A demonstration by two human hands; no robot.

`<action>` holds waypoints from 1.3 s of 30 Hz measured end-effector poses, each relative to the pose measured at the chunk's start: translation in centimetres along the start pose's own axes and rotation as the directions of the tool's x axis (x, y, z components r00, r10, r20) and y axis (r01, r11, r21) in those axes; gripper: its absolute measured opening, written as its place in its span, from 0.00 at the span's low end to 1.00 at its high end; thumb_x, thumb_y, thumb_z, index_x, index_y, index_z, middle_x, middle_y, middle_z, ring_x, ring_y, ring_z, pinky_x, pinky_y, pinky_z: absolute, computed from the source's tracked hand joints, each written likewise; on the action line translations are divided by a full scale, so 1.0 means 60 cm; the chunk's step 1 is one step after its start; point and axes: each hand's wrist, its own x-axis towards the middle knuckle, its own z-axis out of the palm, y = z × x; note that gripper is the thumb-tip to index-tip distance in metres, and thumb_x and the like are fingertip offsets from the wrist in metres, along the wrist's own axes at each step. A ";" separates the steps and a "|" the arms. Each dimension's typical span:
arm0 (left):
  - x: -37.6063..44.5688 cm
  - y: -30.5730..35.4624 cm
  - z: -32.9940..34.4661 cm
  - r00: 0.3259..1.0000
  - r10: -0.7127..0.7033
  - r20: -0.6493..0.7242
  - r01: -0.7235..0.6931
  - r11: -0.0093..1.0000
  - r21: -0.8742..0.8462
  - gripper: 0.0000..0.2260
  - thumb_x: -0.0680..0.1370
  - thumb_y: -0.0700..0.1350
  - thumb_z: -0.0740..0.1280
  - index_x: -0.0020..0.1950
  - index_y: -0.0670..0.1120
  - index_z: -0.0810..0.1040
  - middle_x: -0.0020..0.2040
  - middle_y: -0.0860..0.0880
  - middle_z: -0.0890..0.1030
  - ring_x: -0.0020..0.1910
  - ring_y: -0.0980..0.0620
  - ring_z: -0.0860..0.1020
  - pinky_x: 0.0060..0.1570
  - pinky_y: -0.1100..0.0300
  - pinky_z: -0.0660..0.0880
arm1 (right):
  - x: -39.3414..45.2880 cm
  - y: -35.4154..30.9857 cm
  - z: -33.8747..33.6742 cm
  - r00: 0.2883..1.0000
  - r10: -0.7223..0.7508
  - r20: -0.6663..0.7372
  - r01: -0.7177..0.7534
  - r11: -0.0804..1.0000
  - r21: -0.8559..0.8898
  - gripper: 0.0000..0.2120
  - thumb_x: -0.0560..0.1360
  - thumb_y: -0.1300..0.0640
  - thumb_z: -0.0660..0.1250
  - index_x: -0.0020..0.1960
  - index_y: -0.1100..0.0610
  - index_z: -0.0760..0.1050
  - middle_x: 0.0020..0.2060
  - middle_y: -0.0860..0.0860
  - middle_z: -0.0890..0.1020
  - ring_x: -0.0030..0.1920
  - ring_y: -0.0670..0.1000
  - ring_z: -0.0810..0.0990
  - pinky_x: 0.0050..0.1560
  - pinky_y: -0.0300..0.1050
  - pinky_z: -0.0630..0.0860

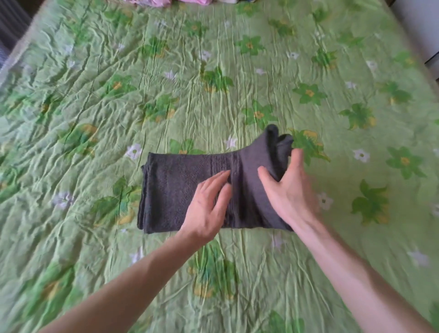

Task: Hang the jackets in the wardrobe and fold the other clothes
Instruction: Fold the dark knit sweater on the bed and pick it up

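Observation:
A dark grey knitted garment [175, 190] lies folded into a flat band on the green flowered bedspread [213, 71]. My left hand [206, 209] rests flat on its middle with fingers straight, pressing it down. My right hand [287, 190] grips the garment's right end between thumb and fingers and lifts it off the bed, so that end stands up in a bunched fold.
Pink cloth [152, 2] lies at the far edge of the bed. A grey surface [11, 26] borders the bed at far left and a white surface [420, 26] at far right. The bedspread stretches wide on all sides of the garment.

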 end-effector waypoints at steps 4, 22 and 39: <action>-0.003 0.067 -0.081 0.973 -0.213 0.087 0.223 0.777 -0.588 0.27 0.84 0.67 0.51 0.73 0.54 0.77 0.63 0.53 0.85 0.59 0.55 0.84 0.55 0.60 0.82 | -0.048 -0.085 0.062 0.988 -0.156 0.018 0.147 0.960 0.237 0.25 0.81 0.43 0.68 0.70 0.52 0.64 0.50 0.51 0.85 0.38 0.44 0.84 0.32 0.29 0.75; -0.015 -0.122 -0.207 0.797 -0.451 -0.402 0.522 0.849 0.082 0.28 0.81 0.49 0.67 0.78 0.44 0.62 0.70 0.41 0.73 0.68 0.40 0.73 0.63 0.47 0.72 | -0.026 -0.003 0.296 0.885 -0.439 0.153 0.463 0.865 -0.196 0.33 0.84 0.35 0.53 0.85 0.43 0.46 0.84 0.46 0.40 0.84 0.55 0.40 0.81 0.60 0.56; 0.008 -0.219 -0.134 0.989 0.083 -0.123 0.009 0.795 0.607 0.33 0.84 0.64 0.54 0.86 0.56 0.47 0.87 0.47 0.47 0.85 0.44 0.45 0.81 0.39 0.53 | 0.010 0.044 0.351 0.897 -0.440 0.039 0.441 0.896 -0.043 0.34 0.81 0.38 0.61 0.83 0.49 0.59 0.84 0.52 0.53 0.84 0.56 0.49 0.82 0.58 0.55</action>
